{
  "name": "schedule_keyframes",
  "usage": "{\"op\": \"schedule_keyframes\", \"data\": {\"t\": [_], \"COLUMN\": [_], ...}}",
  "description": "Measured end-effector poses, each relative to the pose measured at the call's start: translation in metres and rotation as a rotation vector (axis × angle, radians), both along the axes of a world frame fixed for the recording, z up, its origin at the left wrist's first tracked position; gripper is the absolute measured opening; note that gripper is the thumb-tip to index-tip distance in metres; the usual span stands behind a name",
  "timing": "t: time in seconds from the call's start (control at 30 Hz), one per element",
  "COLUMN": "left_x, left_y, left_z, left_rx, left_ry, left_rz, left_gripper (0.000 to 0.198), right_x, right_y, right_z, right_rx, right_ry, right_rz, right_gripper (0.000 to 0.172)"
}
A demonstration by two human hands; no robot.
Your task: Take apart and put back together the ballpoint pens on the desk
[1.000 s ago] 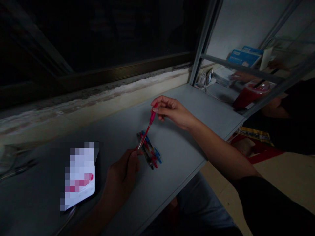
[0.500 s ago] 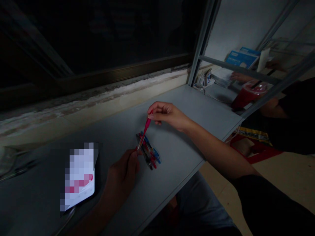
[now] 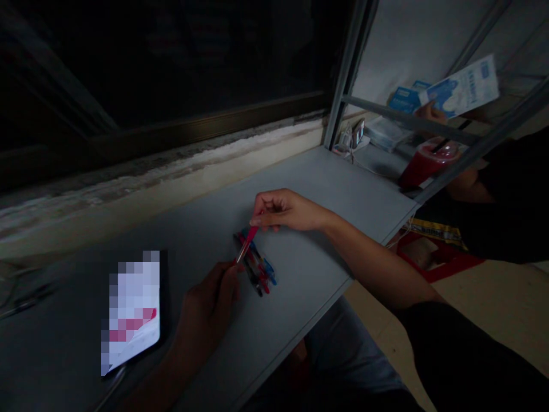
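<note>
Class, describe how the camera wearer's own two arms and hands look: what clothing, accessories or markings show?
A dark, black-looking sleeve ends near the right elbow, with no pattern visible. Below it the right forearm is bare, and the right hand has no glove. The left hand looks gloveless too, though shadow hides small markings; no left sleeve shows.

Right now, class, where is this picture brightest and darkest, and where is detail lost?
In the head view, the phone screen glows brightest, pixelated; in the head view, the window is nearly black; in that same view, the left hand looks dimmer than the right hand.
</note>
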State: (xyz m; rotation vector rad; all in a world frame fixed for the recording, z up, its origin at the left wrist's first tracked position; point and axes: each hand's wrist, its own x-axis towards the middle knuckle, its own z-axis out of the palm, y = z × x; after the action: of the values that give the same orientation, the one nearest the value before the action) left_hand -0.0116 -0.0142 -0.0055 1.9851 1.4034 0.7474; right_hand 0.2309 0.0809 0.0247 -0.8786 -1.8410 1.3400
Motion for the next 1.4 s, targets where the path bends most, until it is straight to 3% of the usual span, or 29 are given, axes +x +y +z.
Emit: {"op": "schedule_keyframes", "data": {"t": [0.1,0.27,0.4,0.57,0.77,1.07,1.3,1.4], "left_x": [0.000,0.002,0.003,0.001,0.001,-0.001,0.000,0.000], "left_y": [-0.001,0.000,0.000,0.000,0.000,-0.001,-0.009,-0.013], "left_z": [0.001,0.002,0.001,0.000,0.000,0.001,-0.005,-0.008], "left_rx": [0.004,-0.004,0.013,0.023,0.048,0.024,0.054,0.097], "left_ry": [-0.001,0.005,0.008,0.026,0.018,-0.039,-0.096,-0.155], "left_rz": [-0.001,0.027,0.017,0.012,0.000,-0.010,-0.045,-0.137], "left_gripper": [0.041,0.040,0.038,0.040,0.040,0.042,0.029,0.046], "right_x": [0.001,0.002,0.006,0.007,0.000,0.006,-0.001,-0.004], "right_y": [0.000,-0.001,0.001,0.003,-0.004,-0.007,-0.011,-0.011], "right_z": [0.000,0.000,-0.001,-0.001,-0.002,0.003,0.006,0.003], "right_rx": [0.057,0.063,0.084,0.087,0.130,-0.003,-0.042,-0.054], "right_ry": [-0.098,-0.047,-0.129,-0.103,-0.294,-0.090,-0.033,0.008], "right_rz": [-0.140,0.035,-0.095,0.105,0.013,0.143,0.113,0.075], "right_gripper": [0.067,0.052,0.058,0.046,0.059,0.035,0.037,0.038]}}
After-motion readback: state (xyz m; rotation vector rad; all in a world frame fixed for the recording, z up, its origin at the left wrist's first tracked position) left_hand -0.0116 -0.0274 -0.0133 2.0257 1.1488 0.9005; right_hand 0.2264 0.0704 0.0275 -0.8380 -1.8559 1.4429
